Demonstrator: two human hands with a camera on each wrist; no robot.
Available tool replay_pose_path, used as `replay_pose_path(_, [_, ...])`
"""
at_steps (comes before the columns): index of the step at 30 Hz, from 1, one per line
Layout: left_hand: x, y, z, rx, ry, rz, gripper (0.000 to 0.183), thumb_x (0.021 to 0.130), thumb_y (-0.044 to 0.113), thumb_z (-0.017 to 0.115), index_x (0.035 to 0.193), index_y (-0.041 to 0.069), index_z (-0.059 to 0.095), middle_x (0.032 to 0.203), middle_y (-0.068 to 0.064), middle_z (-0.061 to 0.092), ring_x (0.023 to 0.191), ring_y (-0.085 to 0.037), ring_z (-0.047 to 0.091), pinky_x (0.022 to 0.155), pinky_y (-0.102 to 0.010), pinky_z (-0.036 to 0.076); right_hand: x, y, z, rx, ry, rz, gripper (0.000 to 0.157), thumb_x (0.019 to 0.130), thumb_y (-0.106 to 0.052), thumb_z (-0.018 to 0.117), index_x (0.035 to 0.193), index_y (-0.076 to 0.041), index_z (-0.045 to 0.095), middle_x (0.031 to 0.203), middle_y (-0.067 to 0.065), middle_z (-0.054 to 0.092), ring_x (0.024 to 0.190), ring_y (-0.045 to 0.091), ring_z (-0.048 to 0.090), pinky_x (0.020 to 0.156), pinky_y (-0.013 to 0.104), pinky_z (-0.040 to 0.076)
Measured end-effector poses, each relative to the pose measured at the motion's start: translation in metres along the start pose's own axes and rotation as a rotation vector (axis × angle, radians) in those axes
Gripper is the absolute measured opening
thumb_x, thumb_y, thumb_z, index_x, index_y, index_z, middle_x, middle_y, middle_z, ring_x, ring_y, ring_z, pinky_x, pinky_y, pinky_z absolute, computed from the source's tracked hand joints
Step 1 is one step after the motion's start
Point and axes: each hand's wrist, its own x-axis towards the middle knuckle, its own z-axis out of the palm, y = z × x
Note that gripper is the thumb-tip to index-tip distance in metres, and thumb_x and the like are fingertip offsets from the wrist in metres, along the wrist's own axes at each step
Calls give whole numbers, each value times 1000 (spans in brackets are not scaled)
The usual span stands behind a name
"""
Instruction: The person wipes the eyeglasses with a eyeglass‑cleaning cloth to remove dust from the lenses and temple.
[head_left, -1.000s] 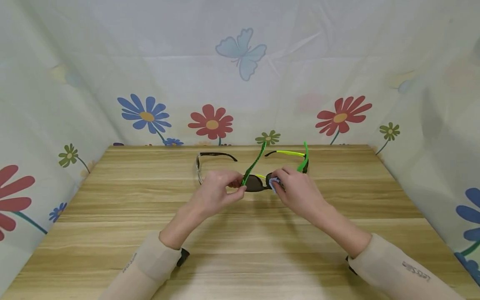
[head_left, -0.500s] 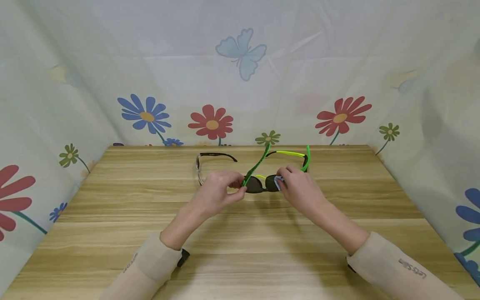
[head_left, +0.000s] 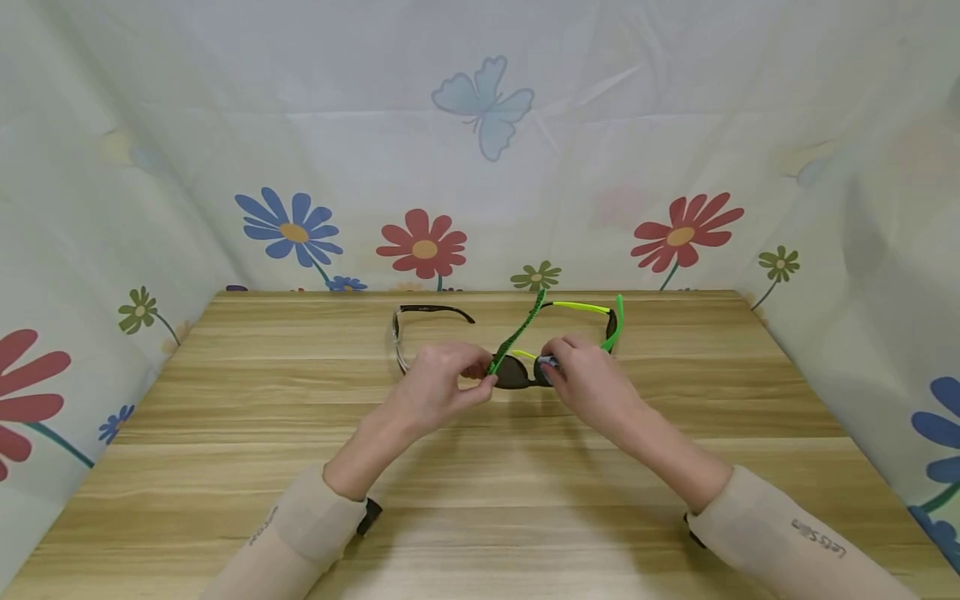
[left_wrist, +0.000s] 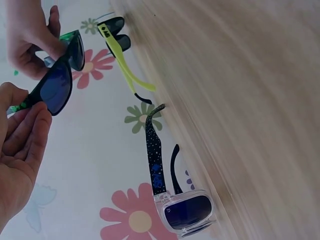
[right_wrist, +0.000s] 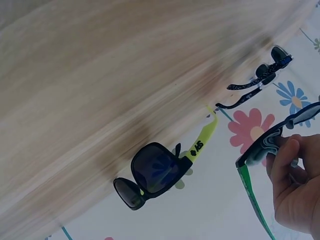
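Observation:
In the head view, dark-lensed sunglasses [head_left: 512, 373] with green temples are held up off the table, temples pointing away. My left hand [head_left: 437, 387] pinches them between thumb and fingers at the left hinge. My right hand [head_left: 600, 383] pinches a small light blue cloth [head_left: 550, 361] against the other lens, partly covering it. From the left wrist, the bluish outer face of a lens [left_wrist: 56, 87] shows, with the left fingers on the frame's corner. In the right wrist view, the right hand's thumb and fingers lie at the inner side of the frame [right_wrist: 255, 150].
Behind the hands, sunglasses with a clear frame [left_wrist: 187, 212] and black temples stand on the wooden table [head_left: 480, 517] at left. Black sunglasses with yellow temples [right_wrist: 155, 167] stand at right. A flower-printed cloth backdrop [head_left: 345, 142] encloses the table's back and sides.
The right hand with the cloth has slid outward across the lens and back inward. The held sunglasses have tilted slightly, their temple tips shifting right and down. The left hand keeps its hold.

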Motion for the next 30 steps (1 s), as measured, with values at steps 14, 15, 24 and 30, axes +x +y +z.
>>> replay_pose_path(14, [0,0,0,-18,2,10,6,87,2,78,91,4,74,84,-2,71,75,-18,69,69,-21,55,-2,7,4,-102,4,-17,8,95,-2,72,94,3,66,85,11,61,68,24,64,58,37,55])
replay_pose_path(15, [-1,0,0,-18,2,10,6,87,1,78,91,4,74,84,-2,71,74,-18,69,68,-21,56,-2,7,4,-108,1,-13,8,95,-1,72,93,3,66,85,12,60,67,25,64,57,37,55])
replay_pose_path(24, [-2,-1,-1,-15,-3,-9,7,86,1,78,91,4,74,84,-1,71,74,-15,68,68,-25,58,-3,8,0,-124,-20,16,9,93,1,73,91,5,65,81,12,60,67,25,63,58,37,56])
replay_pose_path(30, [-2,-1,-1,6,-6,-23,7,87,3,79,93,5,75,84,0,71,75,-11,66,69,-21,56,-3,5,-1,-87,-34,15,8,92,1,75,94,5,68,85,12,62,72,25,65,62,37,57])
